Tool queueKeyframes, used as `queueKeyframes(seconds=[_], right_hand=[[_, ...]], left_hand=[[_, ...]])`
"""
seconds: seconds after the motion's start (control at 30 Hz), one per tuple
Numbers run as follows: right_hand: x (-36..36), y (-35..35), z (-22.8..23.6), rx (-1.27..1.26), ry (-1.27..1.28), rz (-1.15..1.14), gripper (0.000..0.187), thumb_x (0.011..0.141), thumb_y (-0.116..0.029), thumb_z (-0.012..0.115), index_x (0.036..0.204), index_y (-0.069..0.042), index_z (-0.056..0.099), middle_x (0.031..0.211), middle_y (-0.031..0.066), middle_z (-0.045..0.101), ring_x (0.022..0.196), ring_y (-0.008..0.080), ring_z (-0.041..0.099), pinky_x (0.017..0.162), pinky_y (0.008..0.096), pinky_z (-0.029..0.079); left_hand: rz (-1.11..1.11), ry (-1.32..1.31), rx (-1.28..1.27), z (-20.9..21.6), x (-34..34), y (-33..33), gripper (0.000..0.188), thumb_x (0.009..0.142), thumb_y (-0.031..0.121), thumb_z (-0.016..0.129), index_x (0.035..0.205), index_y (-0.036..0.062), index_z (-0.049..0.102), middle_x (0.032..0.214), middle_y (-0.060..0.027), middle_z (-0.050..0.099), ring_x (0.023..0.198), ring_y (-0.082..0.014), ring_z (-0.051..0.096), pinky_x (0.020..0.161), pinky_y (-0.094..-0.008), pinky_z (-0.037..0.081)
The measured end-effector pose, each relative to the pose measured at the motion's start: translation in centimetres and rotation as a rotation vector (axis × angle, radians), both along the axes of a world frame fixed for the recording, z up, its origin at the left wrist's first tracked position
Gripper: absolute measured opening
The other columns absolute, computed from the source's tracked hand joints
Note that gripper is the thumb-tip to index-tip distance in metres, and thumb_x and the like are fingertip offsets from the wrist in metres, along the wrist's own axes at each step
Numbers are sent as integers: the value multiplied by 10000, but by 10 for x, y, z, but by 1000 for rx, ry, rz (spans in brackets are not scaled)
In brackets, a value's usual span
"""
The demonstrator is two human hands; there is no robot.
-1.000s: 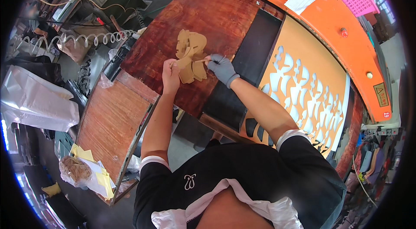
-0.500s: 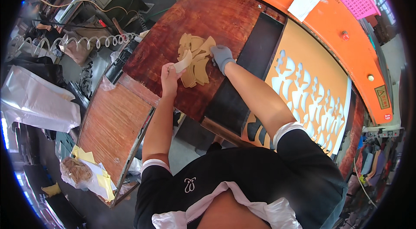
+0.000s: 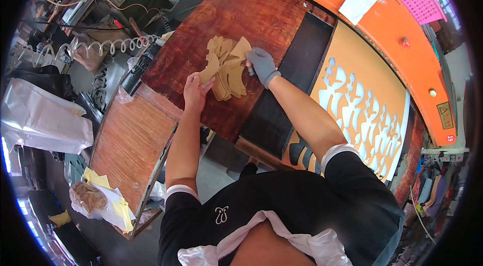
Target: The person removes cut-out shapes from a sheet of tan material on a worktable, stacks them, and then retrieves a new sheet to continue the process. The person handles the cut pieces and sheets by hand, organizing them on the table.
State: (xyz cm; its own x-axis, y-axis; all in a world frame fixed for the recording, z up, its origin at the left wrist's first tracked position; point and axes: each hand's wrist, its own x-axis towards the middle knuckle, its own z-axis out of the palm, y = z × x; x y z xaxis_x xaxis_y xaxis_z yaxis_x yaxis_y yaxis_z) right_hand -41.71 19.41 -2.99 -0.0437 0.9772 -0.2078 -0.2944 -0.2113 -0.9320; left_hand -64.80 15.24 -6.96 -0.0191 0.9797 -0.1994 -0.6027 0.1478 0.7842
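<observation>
While a pile of tan pieces [image 3: 233, 79] lies on the reddish-brown tabletop [image 3: 246, 9], the bare left hand [image 3: 194, 91] pinches a curved piece [image 3: 210, 68] at the pile's left, and the gray-gloved right hand [image 3: 262, 65] grasps a wedge-shaped piece [image 3: 241, 48] opposite. Further right run a black strip [image 3: 303, 54] and a tan sheet [image 3: 352, 47] with cut-outs, beside an orange machine [image 3: 390, 22].

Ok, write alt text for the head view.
A bare left hand holds a curved tan piece at a tan pile on a reddish tabletop; a gloved right hand is at the pile. Further right lies a punched sheet.
</observation>
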Motion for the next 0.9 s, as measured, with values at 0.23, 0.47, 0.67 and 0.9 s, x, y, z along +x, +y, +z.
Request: queueKeyframes(seconds=[0.23,0.47,0.67,0.9], right_hand=[[10,3,-6,1,49,58,213,847,-56,544,1056,-73,583,897,87,666,708,171,642,603,266,520],[39,13,0,-97,474,424,395,803,-114,534,1193,-58,510,1091,111,596,950,228,595,775,391,497],[32,25,20,-171,-3,383,320,781,-135,605,1081,-28,585,888,71,630,776,179,616,703,343,501],[4,41,50,787,-1385,464,96,725,-116,594,808,-93,638,920,109,613,804,281,595,678,376,476]], left_hand=[[-31,2,16,0,-2,1,158,980,178,372,1053,67,456,1078,-140,604,931,-293,640,759,-354,531],[-37,-16,24,-3,-3,1,157,978,177,380,1057,67,459,1078,-138,606,931,-297,639,771,-362,527],[-22,-6,-13,-1,-2,2,155,977,173,380,1060,68,459,1084,-147,603,934,-303,637,777,-369,526],[-19,-13,-29,2,-1,2,146,978,177,378,1040,73,459,1043,-127,614,888,-280,650,712,-325,532]])
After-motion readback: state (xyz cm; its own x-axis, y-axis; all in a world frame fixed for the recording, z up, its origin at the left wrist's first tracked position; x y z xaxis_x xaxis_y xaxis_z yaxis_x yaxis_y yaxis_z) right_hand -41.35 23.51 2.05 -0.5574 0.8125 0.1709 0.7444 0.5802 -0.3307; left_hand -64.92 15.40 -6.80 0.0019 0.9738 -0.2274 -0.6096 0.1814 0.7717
